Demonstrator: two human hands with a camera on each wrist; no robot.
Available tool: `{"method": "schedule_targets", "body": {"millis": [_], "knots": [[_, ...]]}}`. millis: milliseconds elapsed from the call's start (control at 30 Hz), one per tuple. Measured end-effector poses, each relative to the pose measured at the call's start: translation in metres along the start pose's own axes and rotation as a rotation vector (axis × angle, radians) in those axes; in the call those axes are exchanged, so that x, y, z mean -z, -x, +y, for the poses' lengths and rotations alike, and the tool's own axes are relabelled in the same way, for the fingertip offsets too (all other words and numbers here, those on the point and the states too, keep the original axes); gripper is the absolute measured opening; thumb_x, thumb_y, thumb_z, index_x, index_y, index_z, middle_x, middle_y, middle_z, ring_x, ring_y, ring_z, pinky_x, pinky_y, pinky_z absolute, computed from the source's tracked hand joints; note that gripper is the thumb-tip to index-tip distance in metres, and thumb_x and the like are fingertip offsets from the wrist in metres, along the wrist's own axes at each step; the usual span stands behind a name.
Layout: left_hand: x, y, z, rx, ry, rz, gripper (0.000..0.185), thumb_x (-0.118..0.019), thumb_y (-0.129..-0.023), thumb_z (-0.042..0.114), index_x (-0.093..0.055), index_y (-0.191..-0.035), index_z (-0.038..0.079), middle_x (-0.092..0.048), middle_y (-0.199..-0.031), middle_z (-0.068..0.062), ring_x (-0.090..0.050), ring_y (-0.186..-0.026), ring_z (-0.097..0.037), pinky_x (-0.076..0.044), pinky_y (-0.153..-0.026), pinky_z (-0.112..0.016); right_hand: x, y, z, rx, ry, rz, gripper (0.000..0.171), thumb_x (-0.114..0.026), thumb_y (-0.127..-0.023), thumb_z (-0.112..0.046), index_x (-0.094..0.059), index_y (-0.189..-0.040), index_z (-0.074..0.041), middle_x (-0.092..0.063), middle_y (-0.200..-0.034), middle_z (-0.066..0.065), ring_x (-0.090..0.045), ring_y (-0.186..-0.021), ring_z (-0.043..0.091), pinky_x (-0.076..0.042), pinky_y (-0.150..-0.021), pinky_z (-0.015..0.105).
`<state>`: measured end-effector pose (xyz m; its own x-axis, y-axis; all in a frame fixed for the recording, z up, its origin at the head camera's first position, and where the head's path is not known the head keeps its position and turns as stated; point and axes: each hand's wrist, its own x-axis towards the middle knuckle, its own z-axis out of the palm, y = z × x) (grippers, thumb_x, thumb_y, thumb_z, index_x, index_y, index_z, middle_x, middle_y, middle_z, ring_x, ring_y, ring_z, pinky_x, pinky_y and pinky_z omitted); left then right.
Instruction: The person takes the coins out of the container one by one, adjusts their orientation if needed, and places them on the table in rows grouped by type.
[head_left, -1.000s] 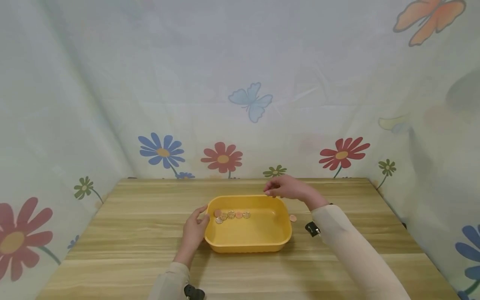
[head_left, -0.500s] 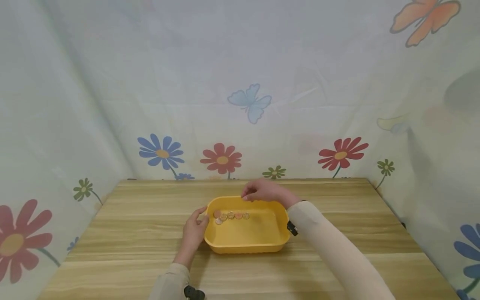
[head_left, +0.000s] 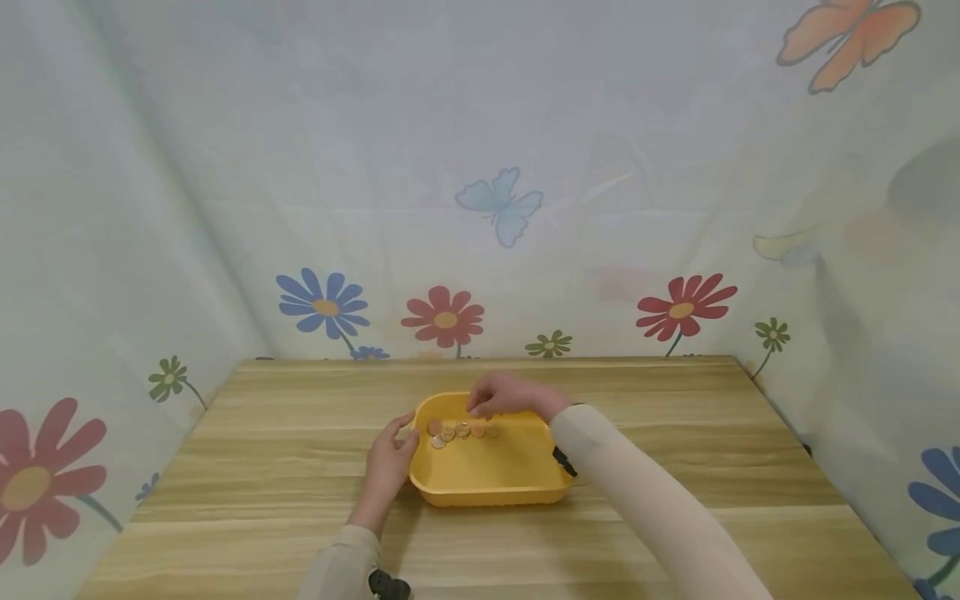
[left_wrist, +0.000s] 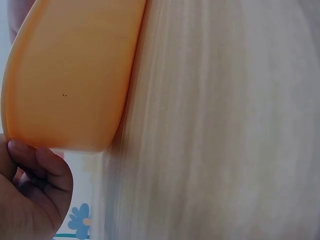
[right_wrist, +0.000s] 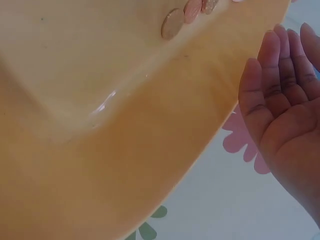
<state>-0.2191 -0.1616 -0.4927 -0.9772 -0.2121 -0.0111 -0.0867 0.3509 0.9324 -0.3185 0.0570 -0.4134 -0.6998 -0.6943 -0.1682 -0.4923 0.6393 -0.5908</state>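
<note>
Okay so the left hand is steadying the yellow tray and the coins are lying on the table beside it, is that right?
Not quite. The coins lie inside the yellow tray, in a row near its far wall, as the head view shows. The left hand does steady the tray.

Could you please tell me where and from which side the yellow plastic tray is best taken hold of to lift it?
Probably by the short end rims of the shallow yellow plastic tray, coming in from left and right. Its rolled lip juts out over the sloping walls, giving fingers a ledge. The left hand already rests against the left end. The coins lie loose inside, so keep it level.
</note>
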Motion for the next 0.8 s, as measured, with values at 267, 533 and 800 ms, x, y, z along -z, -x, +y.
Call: {"method": "schedule_targets", "body": {"millis": [267, 533, 800], "knots": [[0.001, -0.002, -0.002, -0.011, 0.0, 0.008, 0.043, -0.054, -0.104, 0.015, -0.053, -0.146, 0.005, -0.072, -0.089, -0.028, -0.062, -0.058, -0.016, -0.05, -0.05, -0.023, -0.009, -0.009, -0.001, -0.015, 0.048, 0.015, 0.021, -0.065, -0.099, -0.013, -0.074, -0.116, -0.003, -0.075, -0.114, 0.01, -0.066, -0.093, 0.013, -0.056, -0.087, 0.029], [0.002, -0.003, -0.002, -0.015, 0.004, 0.011, 0.044, -0.054, -0.104, 0.015, -0.053, -0.147, 0.004, -0.072, -0.086, -0.026, -0.061, -0.056, -0.014, -0.049, -0.049, -0.023, -0.017, -0.015, -0.001, -0.059, 0.025, -0.007, 0.02, -0.063, -0.1, -0.011, -0.074, -0.114, -0.002, -0.078, -0.102, 0.014, -0.066, -0.085, 0.02, -0.049, -0.072, 0.023], [-0.001, -0.001, -0.001, -0.001, -0.001, 0.004, 0.044, -0.054, -0.104, 0.015, -0.053, -0.147, 0.005, -0.071, -0.084, -0.024, -0.058, -0.055, -0.014, -0.048, -0.049, -0.023, -0.029, -0.018, 0.006, -0.103, -0.031, -0.006, 0.023, -0.065, -0.097, -0.005, -0.071, -0.118, 0.002, -0.075, -0.095, 0.02, -0.059, -0.07, 0.014, -0.049, -0.065, 0.02]]}}
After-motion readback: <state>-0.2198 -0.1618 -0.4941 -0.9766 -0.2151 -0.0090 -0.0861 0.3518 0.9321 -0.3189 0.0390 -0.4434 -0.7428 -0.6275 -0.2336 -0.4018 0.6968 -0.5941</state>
